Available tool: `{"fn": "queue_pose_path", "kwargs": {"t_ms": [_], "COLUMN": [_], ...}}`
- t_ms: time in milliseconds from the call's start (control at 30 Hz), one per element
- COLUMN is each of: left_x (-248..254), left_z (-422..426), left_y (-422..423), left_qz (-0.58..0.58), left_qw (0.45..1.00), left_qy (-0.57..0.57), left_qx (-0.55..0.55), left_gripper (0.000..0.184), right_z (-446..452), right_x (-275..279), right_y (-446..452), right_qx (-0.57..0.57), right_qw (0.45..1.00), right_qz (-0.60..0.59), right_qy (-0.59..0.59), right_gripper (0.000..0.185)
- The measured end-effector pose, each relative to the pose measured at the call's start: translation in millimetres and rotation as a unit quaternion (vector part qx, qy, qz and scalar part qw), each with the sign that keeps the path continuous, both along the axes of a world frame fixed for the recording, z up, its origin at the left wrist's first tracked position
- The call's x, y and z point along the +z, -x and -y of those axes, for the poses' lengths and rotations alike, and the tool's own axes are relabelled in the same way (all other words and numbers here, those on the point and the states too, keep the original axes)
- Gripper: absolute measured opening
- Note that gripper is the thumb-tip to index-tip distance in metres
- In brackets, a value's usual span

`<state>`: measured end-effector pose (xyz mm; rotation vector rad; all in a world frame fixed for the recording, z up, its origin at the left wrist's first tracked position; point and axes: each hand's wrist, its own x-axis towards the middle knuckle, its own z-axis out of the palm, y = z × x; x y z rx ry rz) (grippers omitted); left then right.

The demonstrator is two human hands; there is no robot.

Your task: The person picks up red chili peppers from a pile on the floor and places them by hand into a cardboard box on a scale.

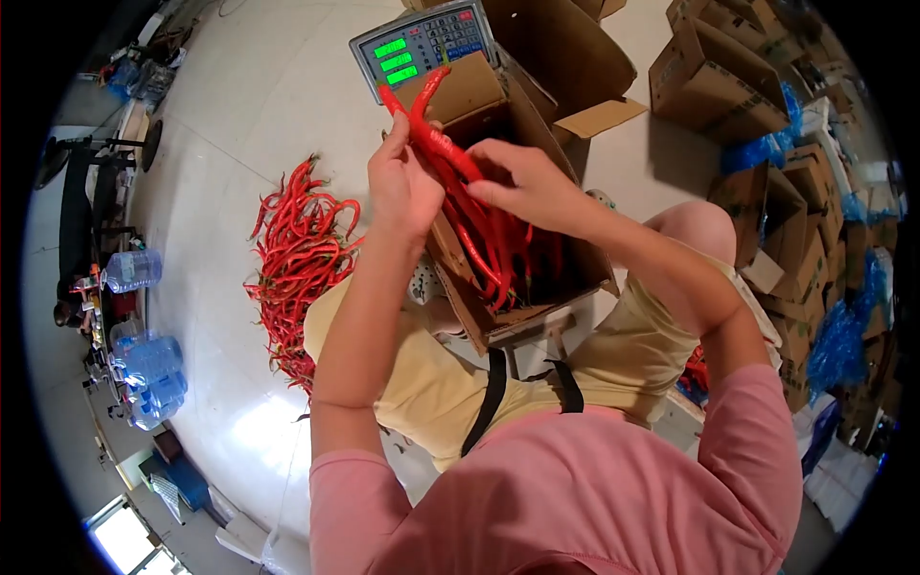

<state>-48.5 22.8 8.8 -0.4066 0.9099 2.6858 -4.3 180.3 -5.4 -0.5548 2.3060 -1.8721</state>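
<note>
Long red chili peppers [441, 146] lie between my two hands above an open cardboard box [450, 254]. My left hand [404, 177] is wrapped round the bunch from the left side. From the right, my right hand [517, 182] has its fingers curled on the same peppers. The bunch slants, with its upper tips near the scale and its lower ends inside the box. More red peppers show in the box, partly hidden by my right hand and forearm. Beyond the box stands a digital scale [422, 46] with lit green displays.
A large pile of red peppers [297, 259] lies on the floor to the left. Another open carton [556, 48] stands behind the box. Cardboard boxes [719, 81] and blue plastic [834, 350] are on the right. Water bottles [149, 359] stand at the far left.
</note>
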Motion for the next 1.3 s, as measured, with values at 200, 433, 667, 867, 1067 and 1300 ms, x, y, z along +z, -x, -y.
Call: {"fn": "queue_pose_path", "kwargs": {"t_ms": [200,433,667,867,1067,1300], "left_x": [-10.8,-6.2,-15.9,-13.2,-15.3,-13.2], "left_z": [38.0,50.1,7.8,28.5,85.7,130.9], "left_y": [15.3,16.7,8.0,20.0,34.9,41.1], "left_qz": [-0.060,-0.101,-0.076,-0.021,-0.046,-0.024], "left_qw": [0.995,0.978,0.985,0.994,0.995,0.989], "left_qy": [-0.079,-0.167,-0.116,0.106,0.036,0.001], "left_qx": [-0.031,-0.066,-0.100,0.014,0.084,0.146], "left_gripper": [0.033,0.037,0.037,0.036,0.031,0.028], "right_z": [-32.9,-27.7,2.5,-20.4,-37.9,-34.3], "right_x": [9.3,-16.0,-20.0,-13.0,-54.1,-83.1], "right_y": [-2.1,-12.4,-10.9,-2.8,-17.5,-33.6], "right_qx": [-0.019,-0.050,0.021,-0.038,-0.024,0.133], "right_qw": [0.997,0.994,0.999,0.993,0.979,0.928], "right_qz": [0.069,-0.051,0.000,0.113,0.144,0.106], "right_qy": [-0.028,-0.085,0.039,0.010,-0.142,-0.330], "right_gripper": [0.023,0.029,0.042,0.032,0.035,0.027]}}
